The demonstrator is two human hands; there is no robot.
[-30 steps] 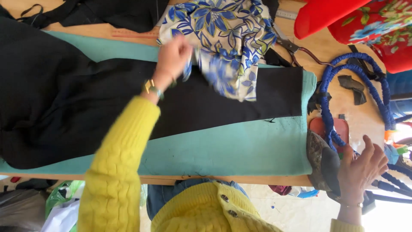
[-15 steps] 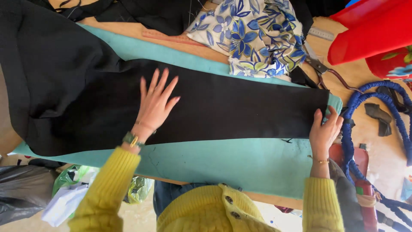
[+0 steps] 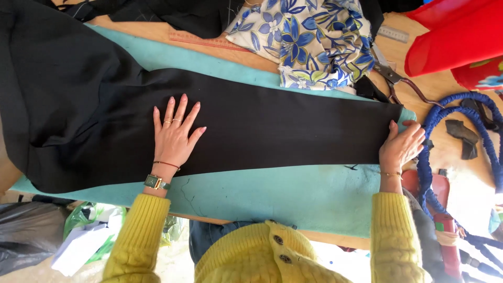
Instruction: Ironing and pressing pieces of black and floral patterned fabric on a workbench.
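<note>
Head view, looking down on a sewing bench [image 3: 450,157]. A long strip of black cloth [image 3: 283,131] lies flat along a turquoise pad [image 3: 293,194] that covers the near part of the bench; toward the left the cloth widens into a larger black mass that runs over the pad's edge. The left hand [image 3: 175,133] rests palm down on the cloth, fingers fully spread and gripping nothing, with rings, a thin bracelet and a wristwatch [image 3: 157,182] showing above the yellow knitted sleeve [image 3: 137,236]. The right hand [image 3: 402,144] sits at the cloth's right end, fingers curled over the edge; whether it pinches the cloth or only presses on it cannot be told. Beyond the strip lie a crumpled blue-and-white floral fabric [image 3: 309,39], a ruler [image 3: 201,39] and a pair of shears [image 3: 398,78]; a coiled blue cord [image 3: 435,123] and a red fabric [image 3: 456,36] lie at the right. Risks, as judged from this layout: uneven tension between the two hands could skew or ripple the strip; the heavy left portion hanging past the pad could drag the cloth sideways; the floral fabric, touching the far edge, could catch and shift it; the shears lie near the right hand's working corner.
</note>
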